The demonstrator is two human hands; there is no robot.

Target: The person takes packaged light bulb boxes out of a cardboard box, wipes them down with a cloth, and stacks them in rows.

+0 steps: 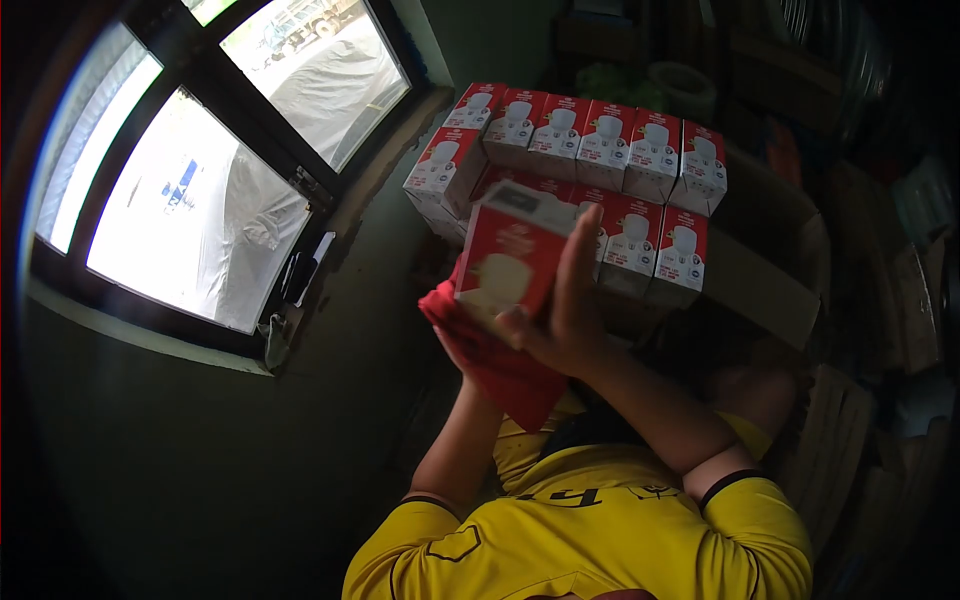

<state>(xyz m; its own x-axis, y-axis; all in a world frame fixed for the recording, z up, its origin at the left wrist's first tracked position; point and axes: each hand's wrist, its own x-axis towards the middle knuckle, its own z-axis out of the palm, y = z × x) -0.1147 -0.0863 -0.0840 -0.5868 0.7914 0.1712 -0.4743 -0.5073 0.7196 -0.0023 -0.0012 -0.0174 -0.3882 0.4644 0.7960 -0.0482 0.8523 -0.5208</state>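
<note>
A red and white box [508,262] with a bulb picture is held up in front of my chest, tilted and slightly blurred. My right hand [565,320] grips its right side, with the thumb on the front near the bottom. Beneath and left of the box, my left hand [452,338] holds a red cloth [510,385] against it; the cloth hides most of those fingers. Just beyond are rows of similar red and white boxes [607,145], standing side by side.
An open cardboard box [765,290] lies to the right of the rows, with more flattened cardboard [832,450] nearer me. A window with a dark frame [190,300] is on the left, above a ledge. Dim clutter fills the far right.
</note>
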